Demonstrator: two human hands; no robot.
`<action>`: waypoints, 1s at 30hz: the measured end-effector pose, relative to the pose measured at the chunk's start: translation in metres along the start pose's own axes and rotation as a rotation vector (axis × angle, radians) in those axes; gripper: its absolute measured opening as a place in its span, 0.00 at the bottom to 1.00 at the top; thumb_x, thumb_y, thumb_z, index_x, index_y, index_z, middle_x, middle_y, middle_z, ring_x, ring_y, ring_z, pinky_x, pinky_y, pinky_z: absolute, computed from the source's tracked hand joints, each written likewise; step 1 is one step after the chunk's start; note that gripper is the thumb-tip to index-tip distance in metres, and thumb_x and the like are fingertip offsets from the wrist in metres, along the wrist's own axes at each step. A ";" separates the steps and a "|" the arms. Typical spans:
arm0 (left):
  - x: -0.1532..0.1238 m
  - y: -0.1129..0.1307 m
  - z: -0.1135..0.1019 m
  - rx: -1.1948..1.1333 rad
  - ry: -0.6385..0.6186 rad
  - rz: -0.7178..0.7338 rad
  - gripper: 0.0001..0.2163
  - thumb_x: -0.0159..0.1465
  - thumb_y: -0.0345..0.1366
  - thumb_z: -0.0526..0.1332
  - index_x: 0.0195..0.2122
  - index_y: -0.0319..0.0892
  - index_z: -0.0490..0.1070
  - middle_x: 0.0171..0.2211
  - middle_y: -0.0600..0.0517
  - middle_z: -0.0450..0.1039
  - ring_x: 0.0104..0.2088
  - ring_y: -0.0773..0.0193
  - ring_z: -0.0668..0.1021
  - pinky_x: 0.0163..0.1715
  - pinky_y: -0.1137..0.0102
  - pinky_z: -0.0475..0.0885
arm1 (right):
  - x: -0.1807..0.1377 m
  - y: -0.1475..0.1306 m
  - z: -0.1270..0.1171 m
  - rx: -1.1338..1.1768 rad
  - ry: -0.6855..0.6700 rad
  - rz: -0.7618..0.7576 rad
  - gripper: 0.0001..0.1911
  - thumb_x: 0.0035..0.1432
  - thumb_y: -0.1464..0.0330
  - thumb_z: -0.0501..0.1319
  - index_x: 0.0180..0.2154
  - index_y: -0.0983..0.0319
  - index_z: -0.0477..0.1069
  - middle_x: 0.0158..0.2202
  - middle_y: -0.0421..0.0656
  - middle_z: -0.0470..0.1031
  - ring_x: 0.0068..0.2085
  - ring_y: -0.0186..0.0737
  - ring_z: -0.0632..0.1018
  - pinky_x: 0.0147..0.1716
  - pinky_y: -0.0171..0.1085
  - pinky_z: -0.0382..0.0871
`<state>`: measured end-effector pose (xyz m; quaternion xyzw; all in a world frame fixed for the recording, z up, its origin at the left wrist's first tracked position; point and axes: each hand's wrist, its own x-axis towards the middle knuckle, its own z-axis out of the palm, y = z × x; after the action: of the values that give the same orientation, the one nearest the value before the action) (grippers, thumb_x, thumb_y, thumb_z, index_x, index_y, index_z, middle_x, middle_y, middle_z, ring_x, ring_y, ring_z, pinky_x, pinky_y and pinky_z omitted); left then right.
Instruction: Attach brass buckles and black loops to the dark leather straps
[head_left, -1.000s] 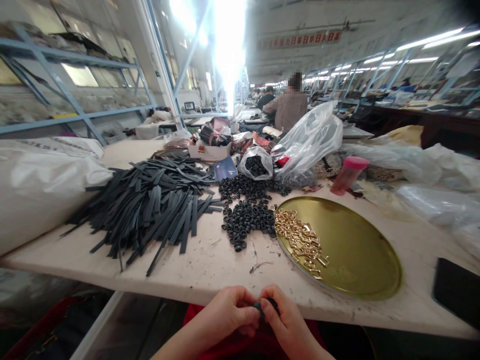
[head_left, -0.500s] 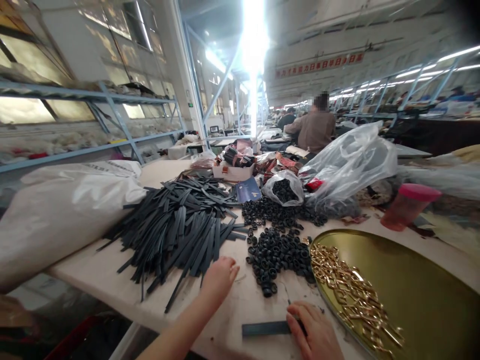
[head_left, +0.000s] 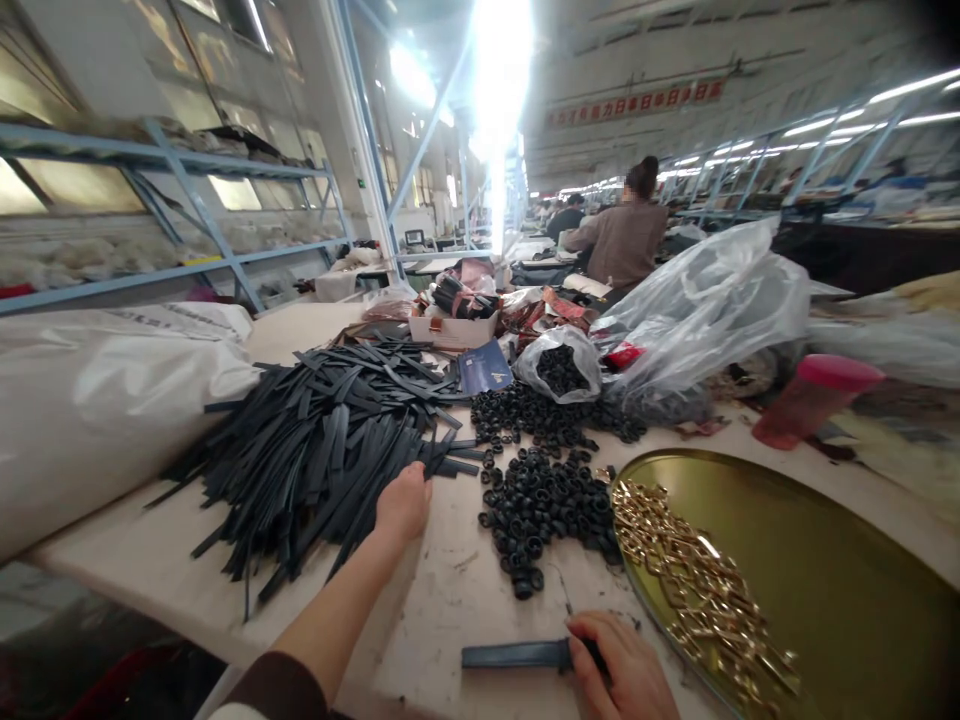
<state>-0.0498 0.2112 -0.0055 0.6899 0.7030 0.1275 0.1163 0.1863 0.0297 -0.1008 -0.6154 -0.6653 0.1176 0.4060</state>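
My left hand [head_left: 403, 505] reaches out to the near edge of a big pile of dark leather strips [head_left: 322, 440], fingers curled down onto the strip ends. My right hand [head_left: 621, 668] rests on the table near the front edge, closed on one end of a single dark strip [head_left: 514, 655] that lies flat. A heap of black rubber rings [head_left: 544, 500] sits between the hands. Gold metal clips [head_left: 690, 585] lie in a round brass-coloured tray [head_left: 825, 590] to the right.
A large white sack [head_left: 97, 400] lies at the left. Clear plastic bags [head_left: 705, 310], a bag of rings [head_left: 559, 365], a small box [head_left: 452, 328] and a pink-lidded cup [head_left: 814, 395] stand behind. A person [head_left: 622, 235] sits farther back. Blue shelving [head_left: 180, 200] lines the left wall.
Both hands left my lap, where they worked a small dark piece. The right hand laid a strip on the table; the left hand moved forward and left onto the strip pile.
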 end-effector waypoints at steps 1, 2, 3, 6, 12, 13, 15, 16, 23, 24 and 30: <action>-0.008 0.005 -0.002 -0.051 -0.009 0.027 0.10 0.61 0.30 0.50 0.43 0.35 0.63 0.44 0.40 0.67 0.46 0.55 0.71 0.44 0.63 0.65 | 0.003 -0.004 -0.007 -0.002 -0.009 0.013 0.08 0.55 0.64 0.55 0.36 0.59 0.70 0.36 0.46 0.76 0.39 0.46 0.75 0.38 0.43 0.69; -0.019 0.010 -0.003 -0.108 -0.024 0.051 0.10 0.61 0.29 0.48 0.42 0.36 0.62 0.44 0.40 0.67 0.46 0.57 0.72 0.43 0.65 0.65 | 0.006 -0.006 -0.014 -0.004 0.017 0.040 0.09 0.56 0.66 0.53 0.37 0.60 0.68 0.38 0.46 0.75 0.41 0.45 0.75 0.39 0.42 0.69; -0.032 0.017 -0.003 -0.170 -0.051 0.076 0.10 0.60 0.28 0.47 0.42 0.37 0.61 0.43 0.42 0.68 0.43 0.60 0.73 0.41 0.67 0.66 | 0.011 -0.007 -0.022 -0.014 0.056 0.074 0.10 0.58 0.67 0.51 0.39 0.61 0.67 0.40 0.47 0.74 0.42 0.44 0.74 0.40 0.41 0.68; -0.084 0.037 -0.002 -0.360 -0.212 0.134 0.13 0.58 0.27 0.43 0.44 0.39 0.58 0.31 0.51 0.71 0.23 0.70 0.74 0.23 0.76 0.68 | 0.034 -0.004 -0.046 -0.186 0.053 0.098 0.10 0.59 0.71 0.48 0.39 0.62 0.66 0.39 0.47 0.72 0.41 0.42 0.73 0.39 0.38 0.67; -0.174 0.066 -0.001 -1.186 -0.878 -0.171 0.16 0.60 0.46 0.47 0.41 0.39 0.59 0.16 0.58 0.66 0.09 0.75 0.62 0.09 0.81 0.54 | 0.076 0.005 -0.064 -0.518 -0.132 0.051 0.06 0.52 0.75 0.56 0.27 0.63 0.70 0.30 0.48 0.72 0.35 0.45 0.72 0.34 0.40 0.60; -0.182 0.068 -0.002 -1.251 -0.886 -0.233 0.15 0.59 0.46 0.48 0.39 0.39 0.60 0.17 0.57 0.67 0.10 0.75 0.64 0.10 0.81 0.55 | 0.078 0.005 -0.062 -0.510 -0.142 0.037 0.06 0.51 0.76 0.56 0.26 0.63 0.70 0.30 0.48 0.71 0.36 0.46 0.71 0.34 0.40 0.59; -0.193 0.070 -0.004 -1.332 -0.877 -0.307 0.14 0.57 0.43 0.50 0.37 0.38 0.62 0.18 0.55 0.68 0.11 0.75 0.65 0.10 0.81 0.57 | 0.078 0.003 -0.058 -0.476 -0.164 0.009 0.08 0.51 0.78 0.56 0.24 0.63 0.69 0.31 0.49 0.71 0.37 0.47 0.71 0.35 0.41 0.58; -0.197 0.070 -0.005 -1.352 -0.885 -0.316 0.13 0.57 0.42 0.51 0.37 0.37 0.63 0.18 0.55 0.68 0.11 0.75 0.66 0.11 0.81 0.58 | 0.076 0.002 -0.057 -0.450 -0.175 -0.002 0.08 0.51 0.78 0.55 0.24 0.63 0.69 0.31 0.49 0.72 0.37 0.47 0.71 0.36 0.41 0.58; -0.215 0.064 -0.010 -1.330 -1.001 -0.322 0.14 0.56 0.40 0.52 0.39 0.37 0.63 0.17 0.54 0.69 0.13 0.73 0.68 0.11 0.81 0.58 | 0.048 -0.022 -0.063 -0.170 -0.212 0.034 0.08 0.56 0.71 0.51 0.34 0.63 0.68 0.30 0.43 0.72 0.32 0.39 0.72 0.33 0.38 0.64; -0.216 0.064 -0.010 -1.320 -1.004 -0.321 0.13 0.56 0.40 0.52 0.39 0.38 0.63 0.17 0.54 0.69 0.13 0.72 0.69 0.11 0.81 0.58 | 0.042 -0.028 -0.064 -0.061 -0.215 0.086 0.10 0.58 0.68 0.50 0.38 0.63 0.67 0.29 0.42 0.72 0.31 0.38 0.73 0.31 0.37 0.66; -0.212 0.072 0.002 -1.227 -0.913 -0.220 0.13 0.56 0.42 0.52 0.38 0.39 0.61 0.19 0.56 0.69 0.14 0.73 0.70 0.12 0.81 0.59 | 0.011 -0.061 -0.064 1.074 -0.319 0.627 0.15 0.54 0.60 0.58 0.39 0.63 0.69 0.28 0.39 0.72 0.26 0.31 0.72 0.30 0.34 0.67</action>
<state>0.0234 0.0000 0.0144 0.4123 0.4532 0.1848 0.7684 0.1870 0.0048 -0.0153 -0.4667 -0.3544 0.6376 0.5001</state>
